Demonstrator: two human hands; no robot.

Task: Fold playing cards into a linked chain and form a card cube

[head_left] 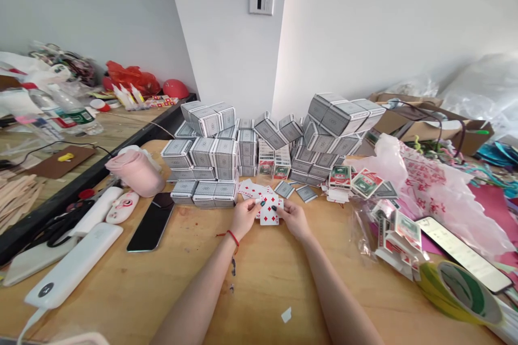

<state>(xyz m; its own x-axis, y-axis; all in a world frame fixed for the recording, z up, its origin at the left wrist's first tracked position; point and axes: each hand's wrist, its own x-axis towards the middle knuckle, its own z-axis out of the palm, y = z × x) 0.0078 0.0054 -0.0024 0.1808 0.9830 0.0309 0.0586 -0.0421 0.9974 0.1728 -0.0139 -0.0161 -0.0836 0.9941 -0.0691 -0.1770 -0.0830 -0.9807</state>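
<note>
Playing cards [269, 215] are held face up above the table, a five of diamonds in front. My left hand [244, 219] pinches them at the left edge, with its thumb on the front card. On the right side my right hand [294, 219] grips the cards too, thumb across the face; the other fingers are hidden behind. More face-up cards [249, 187] lie just beyond my left hand. Two face-down cards [306, 193] rest past my right hand. Behind them rises a wall of grey-backed card bundles [203, 152], with another stack [319, 143] to the right.
On the left lie a black phone [150, 223], a white power bank [75, 265] and a rolled pink cloth [135, 173]. Card boxes [399, 234], a crumpled plastic bag [441, 188], a lit phone [463, 250] and a tape roll [435, 285] sit on the right. A paper scrap [286, 315] lies in front.
</note>
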